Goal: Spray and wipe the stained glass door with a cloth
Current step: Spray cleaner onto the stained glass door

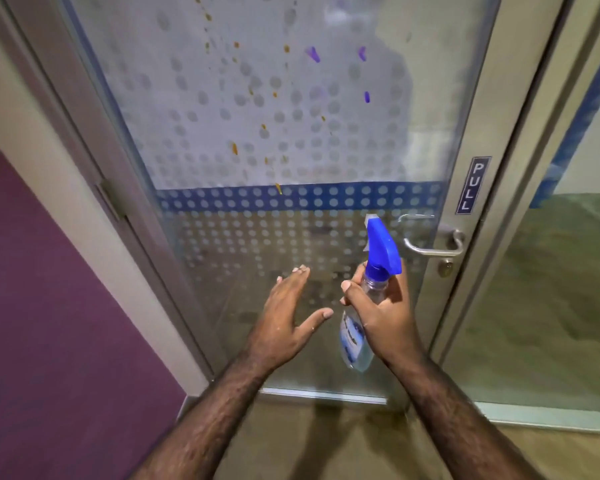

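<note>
The glass door (pixel 257 109) stands right in front of me, frosted with a dot pattern and a blue band across the middle. Orange-brown drips (pixel 235 148) and purple smears (pixel 313 54) mark its upper half. My right hand (pixel 383 315) grips a clear spray bottle (pixel 355 336) round its neck, the blue trigger head (pixel 381 245) pointing up and left at the glass. My left hand (pixel 288 311) hovers just left of the bottle with straight spread fingers and holds nothing. No cloth is in view.
A metal lever handle (pixel 437 242) with a keyhole below it sits on the door's right stile, under a "PULL" sign (pixel 473 185). A purple wall (pixel 49 306) runs along the left. A fixed glass panel (pixel 551 289) stands to the right.
</note>
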